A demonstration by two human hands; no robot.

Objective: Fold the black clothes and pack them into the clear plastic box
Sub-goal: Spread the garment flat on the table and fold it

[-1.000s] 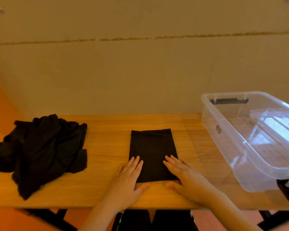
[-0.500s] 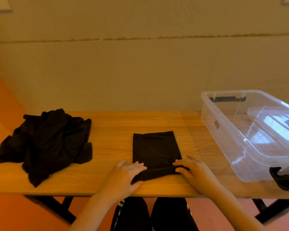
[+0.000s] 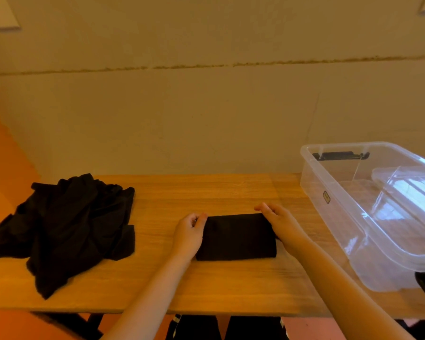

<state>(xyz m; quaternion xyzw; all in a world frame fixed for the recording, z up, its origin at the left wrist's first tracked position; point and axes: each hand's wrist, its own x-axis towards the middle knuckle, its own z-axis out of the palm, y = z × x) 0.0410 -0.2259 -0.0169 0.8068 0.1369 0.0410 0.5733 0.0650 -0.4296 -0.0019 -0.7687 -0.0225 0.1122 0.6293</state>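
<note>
While curled fingers (image 3: 201, 217) pinch its corners: soft black folded rectangle (image 3: 236, 238); smooth wooden table (image 3: 231, 192).

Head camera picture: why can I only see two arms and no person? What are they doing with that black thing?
The camera sits on the person's head and looks down, so you see only their arms, as if through their eyes. There is no machine here, just two bare hands. The left hand and the right hand each pinch a far corner of a folded black garment lying on the wooden table. On the left lies a heap of unfolded black clothes. On the right stands the clear plastic box, open, with no clothes in it.
</note>
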